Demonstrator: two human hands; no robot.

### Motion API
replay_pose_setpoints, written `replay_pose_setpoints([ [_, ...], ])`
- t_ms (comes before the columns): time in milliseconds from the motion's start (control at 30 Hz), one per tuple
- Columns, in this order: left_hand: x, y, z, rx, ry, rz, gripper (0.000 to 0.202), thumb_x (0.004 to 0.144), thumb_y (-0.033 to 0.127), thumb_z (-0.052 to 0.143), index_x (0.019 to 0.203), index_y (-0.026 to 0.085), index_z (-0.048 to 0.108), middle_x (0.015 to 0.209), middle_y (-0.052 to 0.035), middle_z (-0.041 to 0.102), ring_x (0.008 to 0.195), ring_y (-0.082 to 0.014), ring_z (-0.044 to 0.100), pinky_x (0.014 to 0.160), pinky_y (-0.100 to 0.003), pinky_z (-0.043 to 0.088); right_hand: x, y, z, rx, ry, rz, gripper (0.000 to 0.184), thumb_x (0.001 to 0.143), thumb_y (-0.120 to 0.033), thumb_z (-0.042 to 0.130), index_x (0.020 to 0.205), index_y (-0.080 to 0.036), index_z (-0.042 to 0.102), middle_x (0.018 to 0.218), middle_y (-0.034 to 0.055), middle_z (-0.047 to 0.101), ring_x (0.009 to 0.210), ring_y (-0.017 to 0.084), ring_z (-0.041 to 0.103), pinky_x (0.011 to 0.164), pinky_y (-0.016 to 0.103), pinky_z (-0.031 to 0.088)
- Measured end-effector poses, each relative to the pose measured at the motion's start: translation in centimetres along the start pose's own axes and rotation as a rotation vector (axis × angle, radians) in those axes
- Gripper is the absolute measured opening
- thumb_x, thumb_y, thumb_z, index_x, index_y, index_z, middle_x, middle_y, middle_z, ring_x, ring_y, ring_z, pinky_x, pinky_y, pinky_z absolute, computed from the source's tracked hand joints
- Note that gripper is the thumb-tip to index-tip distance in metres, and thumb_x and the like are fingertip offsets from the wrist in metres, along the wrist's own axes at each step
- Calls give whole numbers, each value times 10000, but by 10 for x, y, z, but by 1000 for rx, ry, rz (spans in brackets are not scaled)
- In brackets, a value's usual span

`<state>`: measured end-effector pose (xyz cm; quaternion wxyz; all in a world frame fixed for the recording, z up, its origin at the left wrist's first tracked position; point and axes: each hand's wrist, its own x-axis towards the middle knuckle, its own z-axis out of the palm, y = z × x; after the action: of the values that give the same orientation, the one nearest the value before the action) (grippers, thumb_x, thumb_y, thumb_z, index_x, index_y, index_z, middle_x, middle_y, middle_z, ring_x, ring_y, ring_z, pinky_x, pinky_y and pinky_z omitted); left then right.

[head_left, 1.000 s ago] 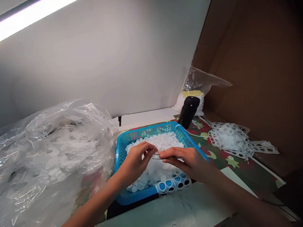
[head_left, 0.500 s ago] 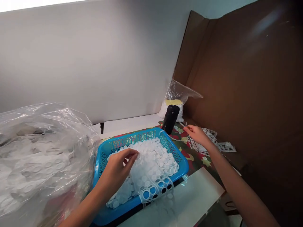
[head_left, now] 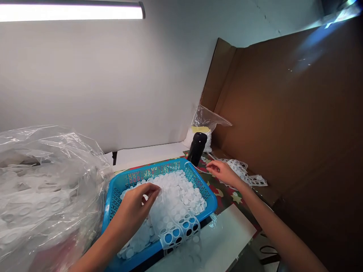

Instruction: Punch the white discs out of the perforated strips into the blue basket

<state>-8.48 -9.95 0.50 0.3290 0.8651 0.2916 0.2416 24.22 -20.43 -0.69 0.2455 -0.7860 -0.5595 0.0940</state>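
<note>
**Left hand pinches at a sheet over the basket; right hand reaches wide**

Nearest, a perforated sheet lies over the front rim of the blue basket, its other end reaching up among the white discs. The left hand is above that end, thumb and forefinger nearly meeting, apparently on its edge. The large clear bag bulges beside the basket's left side. Beyond the basket's right side, the right hand is over the patterned cloth, fingers loosely curled with a gap to the thumb; I see nothing in it. Behind it lies a heap of cut sheets; farther back are a black bottle-like object and a small bag.

With 1 hand's light pinch as its only apparent hold, the sheet could slide over the rim and drag discs out. A careless sweep of the right hand might topple the leaning black object.

The left fingertips blend into the white discs, so the grip is uncertain. Glare blurs the large bag's contents, cut off at left. The right wrist and forearm partly cover the heap.
</note>
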Motion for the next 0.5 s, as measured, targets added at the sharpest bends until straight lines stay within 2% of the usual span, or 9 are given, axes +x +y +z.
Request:
replay_pose_setpoints([
  [100, -1, 0, 0, 2, 7, 12, 241, 868, 329, 408, 838, 213, 617, 806, -5, 674, 692, -158, 605, 592, -255, 475, -8, -16, 13, 158, -218, -130, 253, 816, -368, 560, 970, -185, 641, 893, 20, 673, 762, 157, 627, 682, 268, 509],
  [200, -1, -1, 0, 3, 15, 24, 234, 868, 320, 413, 838, 212, 618, 807, -8, 675, 703, -160, 605, 591, -257, 474, -11, -25, 31, 283, -310, -201, 323, 785, -363, 582, 1034, -161, 624, 895, 34, 683, 754, 174, 635, 680, 290, 517],
  [400, -1, -2, 1, -19, 7, 37, 217, 881, 297, 412, 859, 213, 611, 821, -10, 666, 731, -161, 603, 607, -259, 469, -2, -34, 46, 423, -315, -290, 340, 759, -338, 634, 1053, -167, 616, 980, 44, 666, 940, 221, 588, 857, 361, 464],
  [500, -2, -3, 2, -1, -9, 30, 214, 892, 290, 401, 868, 212, 599, 839, -12, 655, 751, -163, 593, 624, -266, 465, 7, -34, 53, 469, -274, -293, 318, 810, -341, 601, 1076, -167, 589, 1071, 60, 623, 1015, 222, 553, 910, 398, 428],
])
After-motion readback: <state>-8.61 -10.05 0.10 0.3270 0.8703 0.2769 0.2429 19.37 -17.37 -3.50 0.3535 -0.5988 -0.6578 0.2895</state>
